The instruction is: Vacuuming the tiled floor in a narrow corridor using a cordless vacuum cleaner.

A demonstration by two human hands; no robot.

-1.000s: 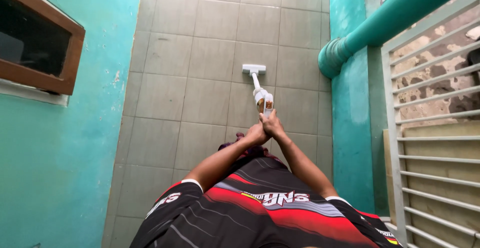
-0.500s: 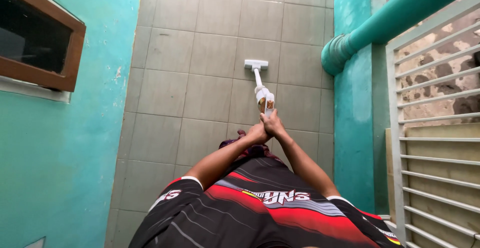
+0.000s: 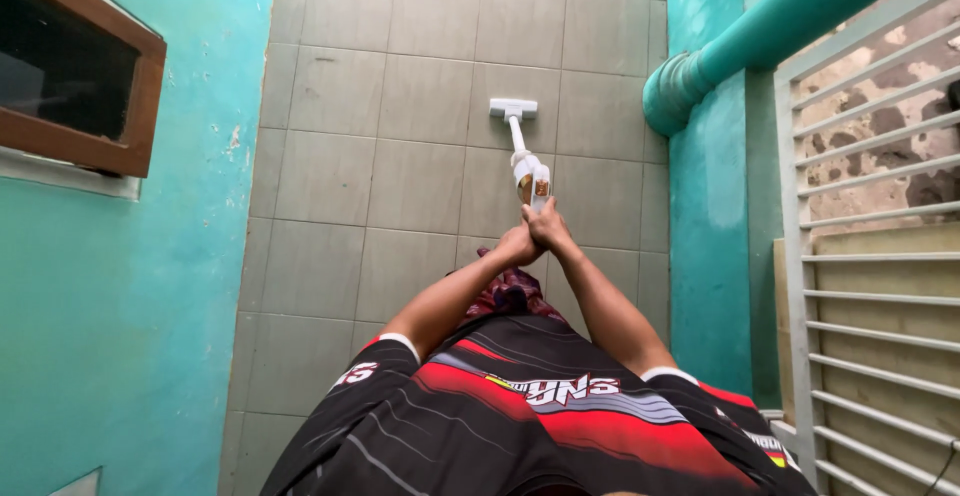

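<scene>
Beyond the fingers, grey tiled floor (image 3: 420,176) fills a narrow passage; teal wall (image 3: 120,336) with brown window frame (image 3: 90,146) far left of them, teal drainpipe (image 3: 760,31) and white slatted gate (image 3: 870,256) far right. Stick vacuum cleaner (image 3: 527,178) runs forward from the fingers, its white floor head (image 3: 513,108) flat on a tile well ahead. Left hand (image 3: 516,244) and right hand (image 3: 546,226) touch each other, both wrapped closed round the vacuum's handle. Judged step: mid-stroke of cleaning the floor; a following stroke would call for steady two-handed guidance, head kept flat.
</scene>
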